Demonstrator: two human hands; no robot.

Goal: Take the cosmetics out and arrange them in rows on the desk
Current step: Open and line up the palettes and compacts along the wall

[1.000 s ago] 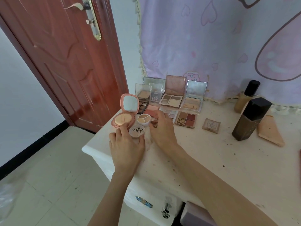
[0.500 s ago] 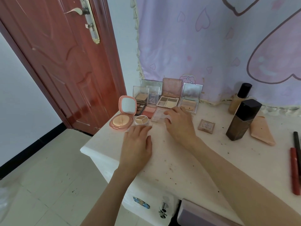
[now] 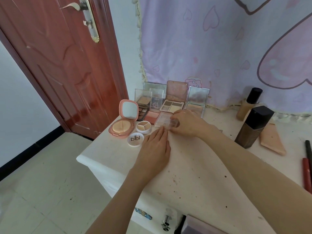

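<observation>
Cosmetics lined up at the desk's far left corner

Door (image 3: pixel 55 65), reddish brown, fills the left of the view, its metal handle (image 3: pixel 79 5) near the top. At the corner of the white desk (image 3: pixel 194 166) sits a pink round compact (image 3: pixel 122 126), open, its mirror lid upright. Just in front of it lies a small white lid (image 3: pixel 135 139) with dark lettering, and beside that a round three-shade concealer pot (image 3: pixel 143 126). Left hand (image 3: pixel 154 149) lies flat on the desk, fingers straight and together, fingertips just short of a clear-lidded eyeshadow palette (image 3: pixel 166 120). Right hand (image 3: pixel 187 124) grips that palette's right end, fingers curled over its edge. Behind stand several open palettes in a row: a blush pan (image 3: pixel 151 116), a brown-and-cream quad palette (image 3: pixel 173 105) with a pink lid, and a mirrored highlighter palette (image 3: pixel 195 105). Further right stand a tall dark square bottle (image 3: pixel 255 125) and, behind it, a beige foundation bottle (image 3: pixel 248 105) with a black cap. A peach tube (image 3: pixel 272 142) lies flat beside them, and red and black pencils (image 3: pixel 306 169) lie at the right edge. A lilac heart-print curtain (image 3: pixel 219 39) hangs behind.
</observation>
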